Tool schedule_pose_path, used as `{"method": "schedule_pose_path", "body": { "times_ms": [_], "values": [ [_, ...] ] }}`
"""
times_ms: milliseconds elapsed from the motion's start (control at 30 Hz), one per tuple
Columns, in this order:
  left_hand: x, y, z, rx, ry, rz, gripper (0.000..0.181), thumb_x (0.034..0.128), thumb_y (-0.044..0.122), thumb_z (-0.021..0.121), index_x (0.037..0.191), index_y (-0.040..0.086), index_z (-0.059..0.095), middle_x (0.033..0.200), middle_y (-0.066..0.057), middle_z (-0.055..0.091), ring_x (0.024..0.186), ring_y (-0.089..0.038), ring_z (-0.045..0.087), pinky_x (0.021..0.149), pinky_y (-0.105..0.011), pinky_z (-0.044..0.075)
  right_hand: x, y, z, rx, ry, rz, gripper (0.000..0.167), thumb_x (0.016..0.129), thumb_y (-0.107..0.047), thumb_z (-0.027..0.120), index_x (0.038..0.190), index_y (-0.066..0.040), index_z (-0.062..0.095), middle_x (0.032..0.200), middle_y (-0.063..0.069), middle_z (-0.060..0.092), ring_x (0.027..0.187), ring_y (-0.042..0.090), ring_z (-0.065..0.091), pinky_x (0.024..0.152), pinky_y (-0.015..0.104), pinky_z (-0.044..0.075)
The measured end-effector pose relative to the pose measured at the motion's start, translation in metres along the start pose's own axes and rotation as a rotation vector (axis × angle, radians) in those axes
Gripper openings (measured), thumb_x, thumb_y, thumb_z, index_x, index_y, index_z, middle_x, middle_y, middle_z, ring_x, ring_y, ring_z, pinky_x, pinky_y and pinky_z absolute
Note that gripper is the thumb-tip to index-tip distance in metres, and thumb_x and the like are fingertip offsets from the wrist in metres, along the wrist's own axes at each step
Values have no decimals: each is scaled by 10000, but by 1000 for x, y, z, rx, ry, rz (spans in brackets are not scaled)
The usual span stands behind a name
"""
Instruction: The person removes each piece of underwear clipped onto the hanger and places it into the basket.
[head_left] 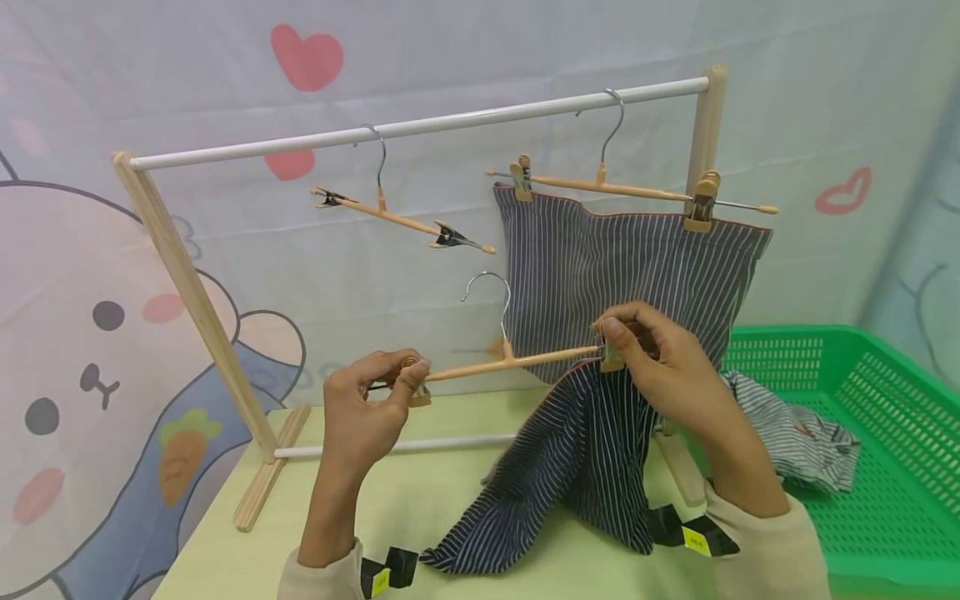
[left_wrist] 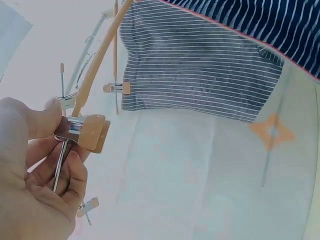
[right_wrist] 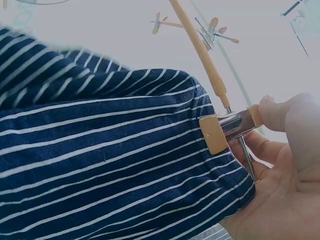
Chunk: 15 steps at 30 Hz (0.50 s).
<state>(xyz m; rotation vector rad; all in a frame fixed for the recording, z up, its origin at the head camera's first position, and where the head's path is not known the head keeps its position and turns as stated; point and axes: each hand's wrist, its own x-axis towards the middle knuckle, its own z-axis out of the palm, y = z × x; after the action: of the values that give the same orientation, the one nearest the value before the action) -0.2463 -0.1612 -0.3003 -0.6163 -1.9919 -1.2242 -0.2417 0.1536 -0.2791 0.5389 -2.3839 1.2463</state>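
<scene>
My left hand (head_left: 363, 412) holds the left clip (left_wrist: 94, 134) of a wooden clip hanger (head_left: 480, 367), thumb and fingers pinching its handles. No cloth lies in that clip's jaws. At the other end my right hand (head_left: 663, 358) pinches the right clip (right_wrist: 214, 135), whose jaws sit over the top edge of a navy white-striped garment (head_left: 592, 433). From that clip the garment hangs down, its lower part spreading on the table. The hanger's metal hook (head_left: 487, 277) points up, off the rail. In the right wrist view, the garment's edge touches my right palm.
Behind my hands stands a wooden rack with a white rail (head_left: 465, 125). On it hang a bare clip hanger (head_left: 408, 218) and another hanger (head_left: 645, 192) clipped to a striped garment (head_left: 622, 258). A green basket (head_left: 832, 358) at right holds a grey striped garment (head_left: 795, 437).
</scene>
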Motion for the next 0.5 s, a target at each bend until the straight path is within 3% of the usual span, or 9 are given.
{"method": "schedule_pose_path", "body": {
  "times_ms": [233, 333, 500],
  "values": [
    [1, -2, 3, 34, -92, -45, 82, 920, 174, 721, 963, 115, 759, 878, -37, 734, 825, -137, 702, 795, -295, 563, -1, 2, -4, -3, 5, -3, 353, 1068, -359, 423, 1269, -125, 595, 1164, 107, 606, 898, -11, 603, 674, 243, 441],
    [0, -3, 3, 40, -132, -34, 125, 931, 205, 710, 1024, 134, 752, 916, -24, 738, 846, -136, 710, 802, -299, 568, -1, 3, -6, -22, 2, 6, 365, 1070, -368, 414, 1270, -123, 595, 1190, 116, 606, 920, 37, 571, 700, 236, 440],
    [1, -3, 2, 45, -144, -19, 224, 929, 208, 711, 1141, 138, 735, 970, -39, 740, 847, -140, 718, 813, -322, 569, 0, 4, -7, -45, 6, 14, 358, 1067, -389, 412, 1234, -150, 620, 1190, 100, 616, 945, 148, 521, 720, 236, 446]
  ]
}}
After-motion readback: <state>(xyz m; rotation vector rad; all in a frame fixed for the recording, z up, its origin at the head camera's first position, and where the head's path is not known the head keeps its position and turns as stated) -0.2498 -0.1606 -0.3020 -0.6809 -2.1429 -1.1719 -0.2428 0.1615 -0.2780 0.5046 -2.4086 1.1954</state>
